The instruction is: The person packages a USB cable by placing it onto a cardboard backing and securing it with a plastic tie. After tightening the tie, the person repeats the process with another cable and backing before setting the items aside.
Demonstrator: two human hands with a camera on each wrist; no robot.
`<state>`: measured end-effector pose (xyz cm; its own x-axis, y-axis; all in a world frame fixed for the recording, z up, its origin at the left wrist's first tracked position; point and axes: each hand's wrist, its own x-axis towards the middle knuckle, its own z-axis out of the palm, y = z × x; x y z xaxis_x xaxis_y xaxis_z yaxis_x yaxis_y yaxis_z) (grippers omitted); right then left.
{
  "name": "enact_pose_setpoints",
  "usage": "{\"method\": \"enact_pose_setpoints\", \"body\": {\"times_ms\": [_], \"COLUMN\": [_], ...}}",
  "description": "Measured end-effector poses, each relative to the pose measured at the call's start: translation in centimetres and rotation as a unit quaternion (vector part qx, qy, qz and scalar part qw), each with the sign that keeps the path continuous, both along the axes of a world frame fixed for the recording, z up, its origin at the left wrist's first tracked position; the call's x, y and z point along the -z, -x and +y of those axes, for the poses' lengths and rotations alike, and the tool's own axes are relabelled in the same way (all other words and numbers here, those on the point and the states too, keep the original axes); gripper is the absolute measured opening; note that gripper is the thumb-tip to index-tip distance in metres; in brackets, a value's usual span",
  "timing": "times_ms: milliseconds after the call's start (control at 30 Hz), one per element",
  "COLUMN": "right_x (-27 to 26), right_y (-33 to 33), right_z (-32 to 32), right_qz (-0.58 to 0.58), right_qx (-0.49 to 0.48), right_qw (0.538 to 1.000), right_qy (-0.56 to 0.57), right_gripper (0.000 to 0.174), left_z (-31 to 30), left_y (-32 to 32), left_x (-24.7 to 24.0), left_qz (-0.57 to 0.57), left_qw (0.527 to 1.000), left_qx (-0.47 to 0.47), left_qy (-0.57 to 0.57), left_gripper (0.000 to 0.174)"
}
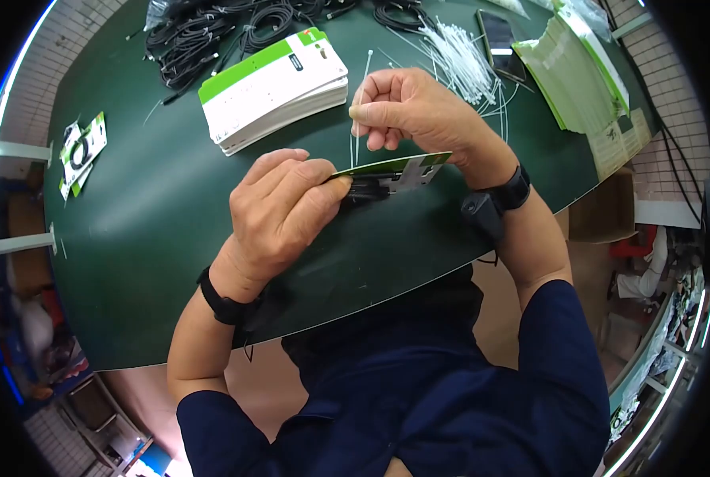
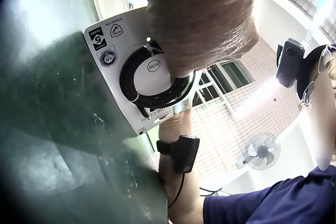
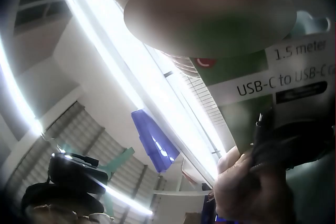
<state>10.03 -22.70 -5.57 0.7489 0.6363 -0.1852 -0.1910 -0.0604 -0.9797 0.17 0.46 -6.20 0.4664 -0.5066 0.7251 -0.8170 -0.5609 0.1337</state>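
A printed card point(image 1: 407, 173) with a coiled black cable point(image 2: 127, 77) lying against one face is gripped at its edge by the left hand point(image 1: 283, 207), thumb on the cable side. In the left wrist view a tie holds the coil near the card's small hole. Above the card, the right hand point(image 1: 426, 115) pinches a thin white cable tie point(image 1: 368, 67) between thumb and index finger; the tie's lower part reaches down behind the card's edge. The right wrist view shows the card's lettering point(image 3: 283, 79) close up, with the left hand point(image 3: 254, 190) beside it.
A stack of green and white cards point(image 1: 275, 91) lies beyond the left hand. Bundled black cables point(image 1: 188, 48), loose white ties point(image 1: 460, 60), a phone point(image 1: 498, 40) and a green-edged packet point(image 1: 570, 75) are along the far side. Small finished-looking cards point(image 1: 82, 155) lie at far left.
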Motion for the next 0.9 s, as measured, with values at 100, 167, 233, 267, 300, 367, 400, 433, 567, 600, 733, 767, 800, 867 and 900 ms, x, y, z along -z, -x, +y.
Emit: {"method": "enact_pose_setpoints", "body": {"times_ms": [100, 167, 233, 267, 300, 367, 400, 433, 567, 600, 733, 767, 800, 867, 900], "right_x": [0.13, 0.11, -0.02, 0.01, 0.08, 0.15, 0.17, 0.24, 0.67, 0.70, 0.47, 0.38, 0.34, 0.39, 0.41], "right_y": [0.21, 0.35, 0.44, 0.47, 0.48, 0.40, 0.39, 0.38, 0.46, 0.48, 0.60, 0.69, 0.73, 0.80, 0.79], "right_z": [0.24, 0.34, 0.48, 0.53, 0.55, 0.53, 0.55, 0.58, 0.71, 0.70, 0.77, 0.81, 0.86, 0.90, 0.92], "right_qz": [-0.006, -0.011, -0.009, -0.009, -0.008, 0.020, 0.034, 0.034, 0.030, 0.030, 0.027, 0.024, 0.022, 0.020, 0.017], "right_qx": [0.000, 0.001, 0.001, 0.001, 0.002, -0.002, -0.005, -0.004, -0.025, -0.028, -0.038, -0.040, -0.042, -0.056, -0.071], "right_qw": [1.000, 1.000, 1.000, 0.999, 1.000, 1.000, 0.999, 0.999, 0.999, 0.999, 0.999, 0.998, 0.998, 0.998, 0.997], "right_qy": [0.010, 0.016, 0.026, 0.032, 0.030, 0.022, 0.018, 0.017, 0.019, 0.020, 0.026, 0.031, 0.035, 0.033, 0.031], "right_gripper": [0.015, 0.015, 0.015, 0.015, 0.015, 0.015, 0.015, 0.015, 0.015, 0.015, 0.015, 0.015, 0.015, 0.014, 0.014], "left_z": [-0.05, -0.10, -0.16, -0.17, -0.18, -0.20, -0.20, -0.21, -0.18, -0.16, -0.17, -0.18, -0.14, -0.05, -0.03], "left_y": [0.01, -0.01, -0.01, -0.02, -0.01, -0.01, -0.01, 0.00, 0.02, 0.00, 0.04, 0.04, 0.03, 0.04, 0.03], "left_x": [0.00, -0.04, -0.13, -0.19, -0.27, -0.41, -0.43, -0.44, -0.32, -0.26, -0.23, -0.23, -0.22, -0.21, -0.20], "left_qz": [0.000, 0.004, 0.002, 0.003, 0.006, 0.010, 0.010, 0.012, 0.016, 0.016, 0.017, 0.018, 0.018, 0.020, 0.021], "left_qw": [1.000, 1.000, 1.000, 1.000, 1.000, 1.000, 1.000, 1.000, 1.000, 1.000, 1.000, 1.000, 1.000, 1.000, 1.000], "left_qx": [-0.006, -0.007, -0.016, -0.015, -0.015, -0.015, -0.015, -0.012, -0.006, -0.004, -0.003, -0.003, -0.003, -0.003, -0.004], "left_qy": [0.000, -0.007, -0.013, -0.015, -0.016, -0.019, -0.020, -0.018, -0.012, -0.009, -0.004, -0.003, -0.003, -0.006, -0.007], "left_gripper": [0.015, 0.015, 0.015, 0.015, 0.015, 0.015, 0.015, 0.015, 0.016, 0.016, 0.017, 0.017, 0.017, 0.017, 0.017]}}
